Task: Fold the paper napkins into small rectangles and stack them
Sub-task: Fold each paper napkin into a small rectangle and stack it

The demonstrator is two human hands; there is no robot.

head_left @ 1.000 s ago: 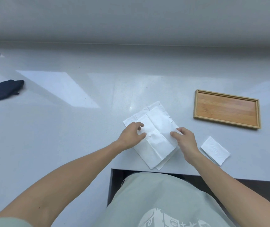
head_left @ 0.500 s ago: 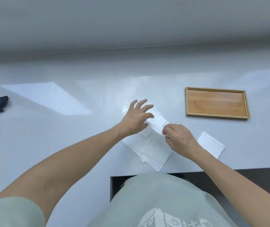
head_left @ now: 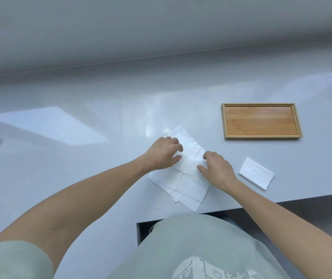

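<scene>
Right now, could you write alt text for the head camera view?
Two bare hands, left hand and right hand, press on a pile of white paper napkins on a grey table. A folded napkin lies to the right, near an empty wooden tray.

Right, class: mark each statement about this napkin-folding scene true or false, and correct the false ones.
1. The rectangular wooden tray holds folded napkins. False: nothing lies in it.
2. Both the left hand and the right hand rest on the pile of white paper napkins. True.
3. A small folded white napkin rectangle lies to the right of the right hand. True.
4. The folded rectangle touches the tray. False: bare grey tabletop separates them.
</scene>
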